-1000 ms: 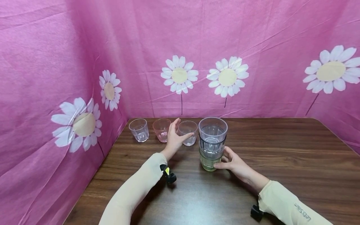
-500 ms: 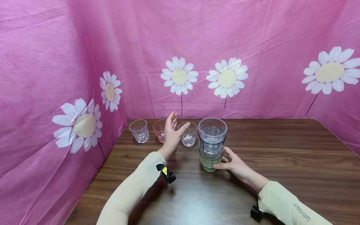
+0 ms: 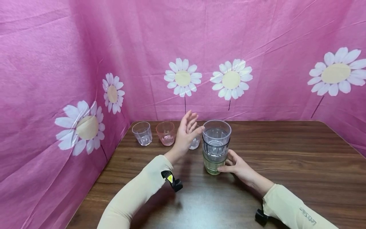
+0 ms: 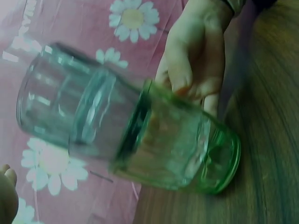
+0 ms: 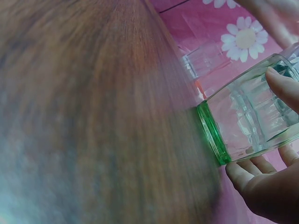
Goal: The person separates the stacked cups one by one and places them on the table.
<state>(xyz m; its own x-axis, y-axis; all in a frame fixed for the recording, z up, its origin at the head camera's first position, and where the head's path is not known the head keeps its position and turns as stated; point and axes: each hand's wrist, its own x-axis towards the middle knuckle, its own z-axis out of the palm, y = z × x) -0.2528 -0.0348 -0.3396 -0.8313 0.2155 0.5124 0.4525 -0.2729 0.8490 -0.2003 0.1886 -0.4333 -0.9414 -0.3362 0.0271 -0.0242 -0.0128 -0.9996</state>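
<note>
A stack of nested tumblers stands upright on the table: a green tumbler (image 3: 212, 167) at the bottom, a dark-rimmed one (image 3: 215, 149) in it, and a clear tumbler (image 3: 216, 129) on top. My right hand (image 3: 238, 168) grips the green tumbler low on its right side; the right wrist view shows the thumb on one side and fingers (image 5: 240, 177) on the other. Held up just left of the stack, my left hand (image 3: 184, 136) has its fingers raised and thumb pointing toward the top rim, with nothing in its grasp. Behind it, another clear tumbler (image 3: 195, 143) is partly hidden.
Left of the hands, a pink tumbler (image 3: 166, 135) and a clear tumbler (image 3: 142, 135) stand in a row near the table's back edge. A pink cloth with daisies (image 3: 183, 78) hangs behind and beside the wooden table (image 3: 286, 152).
My left hand first drew slightly left with fingers lifting, then shifted right toward the stack, uncovering the pink tumbler and covering the clear one beside it. My right hand and the stack stay put.
</note>
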